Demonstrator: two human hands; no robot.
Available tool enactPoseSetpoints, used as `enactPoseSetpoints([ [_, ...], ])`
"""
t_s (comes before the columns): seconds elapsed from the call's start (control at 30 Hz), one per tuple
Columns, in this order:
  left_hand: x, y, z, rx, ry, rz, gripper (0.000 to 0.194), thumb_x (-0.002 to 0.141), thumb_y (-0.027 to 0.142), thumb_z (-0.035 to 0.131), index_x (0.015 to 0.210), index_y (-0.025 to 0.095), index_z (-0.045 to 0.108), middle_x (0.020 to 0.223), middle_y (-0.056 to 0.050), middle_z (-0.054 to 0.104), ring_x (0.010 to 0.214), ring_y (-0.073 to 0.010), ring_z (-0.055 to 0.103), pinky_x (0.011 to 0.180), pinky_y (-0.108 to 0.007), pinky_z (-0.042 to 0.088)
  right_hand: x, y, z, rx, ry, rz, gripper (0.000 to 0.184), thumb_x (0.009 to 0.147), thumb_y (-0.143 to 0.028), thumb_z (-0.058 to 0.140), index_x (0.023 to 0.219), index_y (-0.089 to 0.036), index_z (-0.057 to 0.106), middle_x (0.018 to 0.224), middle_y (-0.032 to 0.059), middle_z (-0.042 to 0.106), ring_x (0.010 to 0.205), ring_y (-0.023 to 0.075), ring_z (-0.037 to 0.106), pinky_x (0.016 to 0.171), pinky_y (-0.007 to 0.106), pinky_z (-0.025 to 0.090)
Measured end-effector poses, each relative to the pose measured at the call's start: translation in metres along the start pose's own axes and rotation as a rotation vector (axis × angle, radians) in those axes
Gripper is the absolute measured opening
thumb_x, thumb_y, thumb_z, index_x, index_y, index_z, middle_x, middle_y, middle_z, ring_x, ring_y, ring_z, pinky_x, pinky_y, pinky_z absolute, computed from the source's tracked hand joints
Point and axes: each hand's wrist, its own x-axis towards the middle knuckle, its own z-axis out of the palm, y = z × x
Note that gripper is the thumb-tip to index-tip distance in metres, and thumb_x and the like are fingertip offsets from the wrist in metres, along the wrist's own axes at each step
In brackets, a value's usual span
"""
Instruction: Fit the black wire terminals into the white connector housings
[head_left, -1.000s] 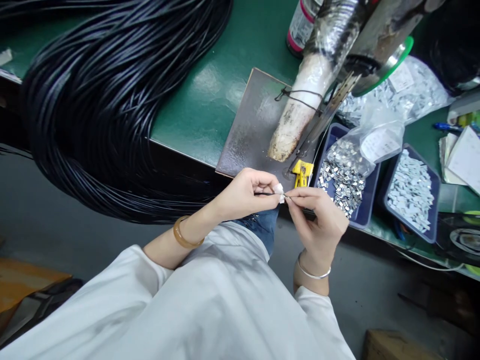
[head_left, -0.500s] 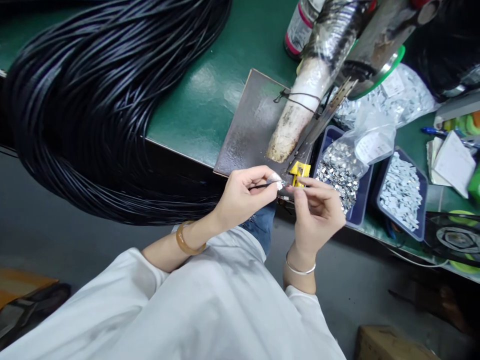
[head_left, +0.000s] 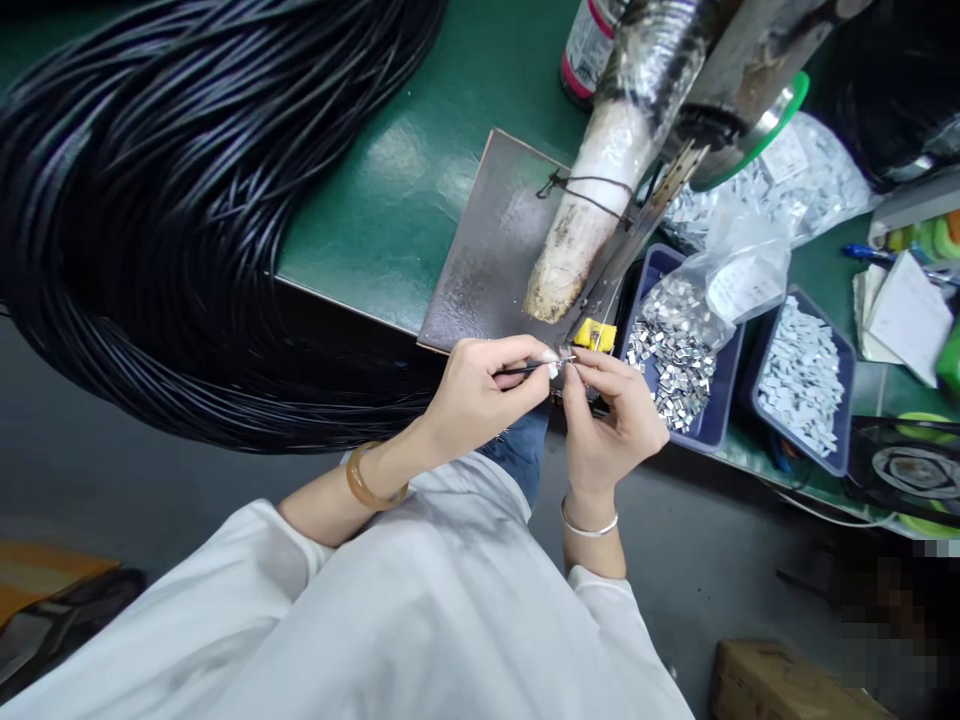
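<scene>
The left hand (head_left: 480, 395) is closed in a pinch on a black cable (head_left: 529, 369), with a small white piece (head_left: 553, 369) at its fingertips. The right hand (head_left: 615, 410) has thumb and forefinger brought together at the cable's tip; whether they grip something cannot be told. Both hands are just off the near edge of the dark plate (head_left: 472, 260), which serves as reference. The step in hand is judged to be fine fingertip work on the cable end; any further move there calls for a steady left pinch and small, exact right-hand movement. Left of the plate lies a cable bundle (head_left: 187, 200); at its near right corner, a yellow tool (head_left: 595, 335); to its right, trays of metal pieces (head_left: 686, 385) and pale pieces (head_left: 802, 375). Beyond it stands a bottle (head_left: 589, 50) with a pink-banded label. No brand or writing is legible from here, including the label (head_left: 742, 290) on the clear bag.
</scene>
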Motion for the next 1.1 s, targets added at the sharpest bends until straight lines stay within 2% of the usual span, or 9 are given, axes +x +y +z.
enactPoseSetpoints([
  [0.2, 0.0010, 0.0002, -0.0019, 0.074, -0.029, 0.040, 0.012, 0.087, 0.015, 0.059, 0.079, 0.012, 0.068, 0.054, 0.008, 0.038, 0.049, -0.0034, 0.029, 0.047, -0.017, 0.026, 0.0001, 0.0035, -0.0014, -0.080, -0.007, -0.113, 0.022, 0.081, -0.005, 0.073, 0.095, -0.022, 0.069, 0.099, 0.0018, 0.078, 0.089, 0.0133, 0.075, 0.083, 0.027, 0.061],
  [0.37, 0.0010, -0.0008, -0.0006, 0.076, -0.009, 0.043, 0.011, 0.087, 0.015, 0.058, 0.084, 0.013, 0.069, 0.055, 0.008, 0.037, 0.049, -0.0037, 0.028, 0.047, -0.018, 0.025, -0.0003, 0.0054, -0.0005, -0.080, -0.019, -0.169, 0.026, 0.081, -0.003, 0.072, 0.099, -0.021, 0.069, 0.104, 0.0025, 0.078, 0.094, 0.0139, 0.076, 0.087, 0.026, 0.062],
  [0.5, 0.0029, -0.0011, 0.0003, -0.006, -0.042, -0.016, 0.012, 0.087, 0.017, 0.057, 0.077, 0.014, 0.063, 0.055, 0.008, 0.034, 0.050, -0.0043, 0.025, 0.046, -0.018, 0.022, 0.0006, 0.0046, -0.0003, -0.072, -0.025, -0.151, 0.024, 0.081, -0.004, 0.072, 0.098, -0.022, 0.068, 0.104, 0.0026, 0.078, 0.094, 0.0144, 0.076, 0.087, 0.027, 0.063],
  [0.67, 0.0063, -0.0033, 0.0023, -0.173, -0.063, -0.140, 0.014, 0.087, 0.021, 0.056, 0.076, 0.014, 0.059, 0.058, 0.005, 0.038, 0.053, -0.0058, 0.031, 0.047, -0.019, 0.026, 0.0028, 0.0046, -0.0017, -0.010, -0.049, -0.112, 0.021, 0.081, -0.005, 0.071, 0.094, -0.021, 0.066, 0.105, 0.0040, 0.078, 0.095, 0.0152, 0.075, 0.086, 0.029, 0.063],
  [1.1, 0.0087, 0.0007, 0.0038, -0.138, -0.010, -0.096, 0.013, 0.087, 0.022, 0.058, 0.080, 0.014, 0.065, 0.057, 0.005, 0.040, 0.051, -0.0055, 0.030, 0.045, -0.018, 0.025, 0.0079, 0.0020, -0.0017, 0.022, -0.036, -0.101, 0.024, 0.079, -0.002, 0.073, 0.094, -0.021, 0.069, 0.108, 0.0039, 0.077, 0.096, 0.0150, 0.075, 0.087, 0.030, 0.065],
])
